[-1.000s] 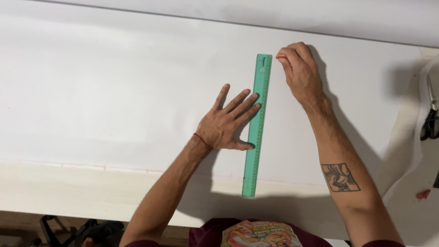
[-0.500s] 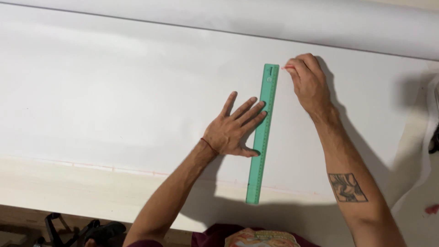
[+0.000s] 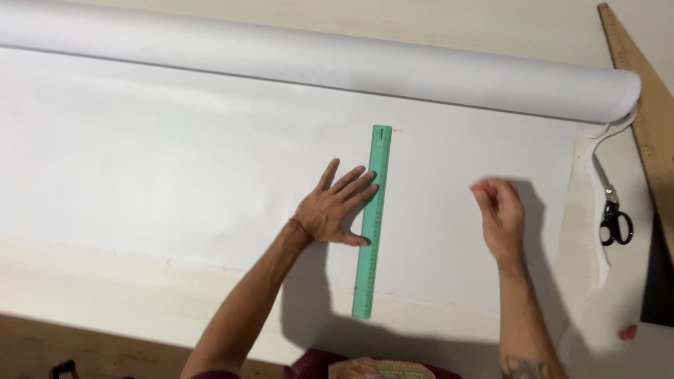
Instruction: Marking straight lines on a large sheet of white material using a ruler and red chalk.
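On the unrolled white paper sheet [image 3: 175,175], near its middle and a little toward the right, lies a green ruler [image 3: 373,221]. Its long axis runs almost straight away from the person, with the far end tipped slightly to the right; the end with a small hole points toward the paper roll [image 3: 316,60], and the near end sits just short of the sheet's front edge.

The left hand [image 3: 333,207] lies flat on the paper just left of the ruler, forearm reaching up from the lower left. Its fingers are spread and straight, the fingertips and thumb touching the ruler's left edge and pressing down rather than grasping anything.

The right hand [image 3: 500,217] hovers well to the right of the ruler, apart from it, forearm coming up from the bottom edge. Its fingers are curled and pinched on a small pink marking piece [image 3: 479,187], probably chalk.

A tiny pink mark [image 3: 398,130] shows on the paper just right of the ruler's far end. Farther right, off the sheet, black-handled scissors [image 3: 612,214] rest on the table [image 3: 632,295], beside a wooden straightedge [image 3: 642,105] at the corner.
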